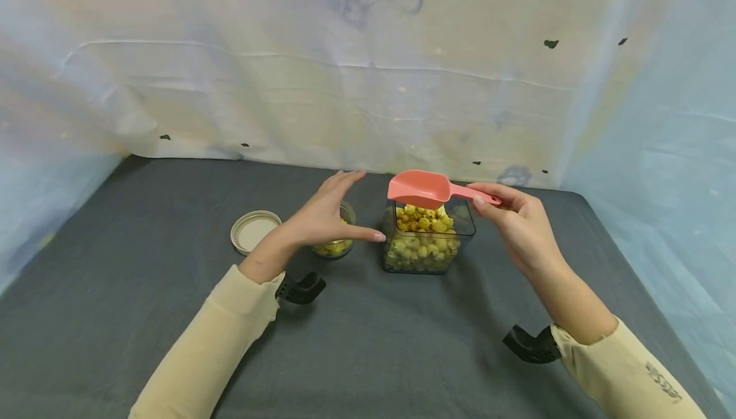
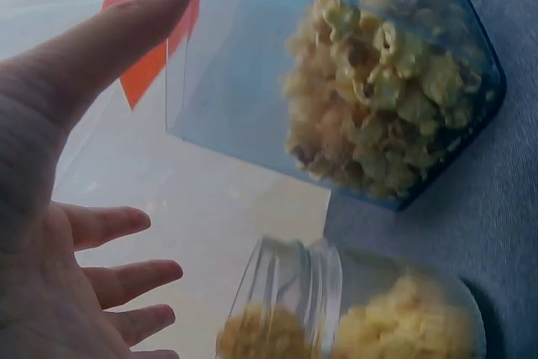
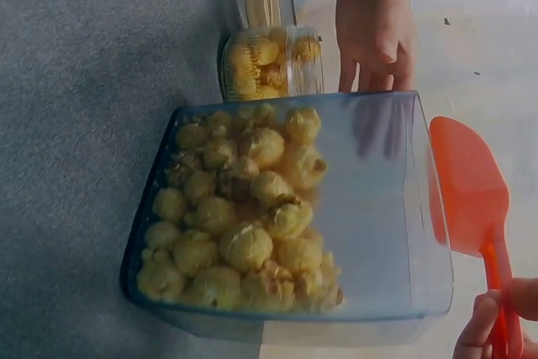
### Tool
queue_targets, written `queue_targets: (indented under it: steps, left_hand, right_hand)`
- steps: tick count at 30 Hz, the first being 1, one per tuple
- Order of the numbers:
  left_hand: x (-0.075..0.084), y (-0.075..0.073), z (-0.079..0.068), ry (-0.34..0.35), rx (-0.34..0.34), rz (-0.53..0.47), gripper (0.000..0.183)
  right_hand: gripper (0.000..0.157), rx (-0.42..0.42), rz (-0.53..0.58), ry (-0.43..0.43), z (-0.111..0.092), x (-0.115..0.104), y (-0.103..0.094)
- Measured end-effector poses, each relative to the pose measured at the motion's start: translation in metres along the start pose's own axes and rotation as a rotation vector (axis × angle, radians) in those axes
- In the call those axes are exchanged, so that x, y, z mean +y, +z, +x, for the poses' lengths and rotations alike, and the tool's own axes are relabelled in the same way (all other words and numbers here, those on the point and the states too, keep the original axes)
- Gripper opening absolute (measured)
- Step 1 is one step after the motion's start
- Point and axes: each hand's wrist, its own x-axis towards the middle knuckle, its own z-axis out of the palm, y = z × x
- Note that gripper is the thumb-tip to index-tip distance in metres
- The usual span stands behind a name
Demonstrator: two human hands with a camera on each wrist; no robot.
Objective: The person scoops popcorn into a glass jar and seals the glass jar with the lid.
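the left hand (image 1: 324, 218), fingers spread apart, hovers near the jar (image 1: 335, 250); further right stands the popcorn tub (image 1: 422, 259), below the scoop (image 1: 421, 189), handle pinched in the right hand's (image 1: 520, 218) fingers. steadying the tub should keep scooping tidy.

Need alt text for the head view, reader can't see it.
A right hand holds a pink scoop over a clear box of popcorn on a dark gray table. The left hand, spread open, partly hides a small jar; a pale round lid lies to the jar's left.
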Motion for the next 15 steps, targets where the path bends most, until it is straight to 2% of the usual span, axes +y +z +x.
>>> queue_targets:
  steps: [15]
  left_hand:
    - [0.012,0.007,0.006,0.059,-0.023,-0.026,0.111]
  right_hand:
    - [0.029,0.032,-0.016,0.01,-0.005,0.009,-0.014]
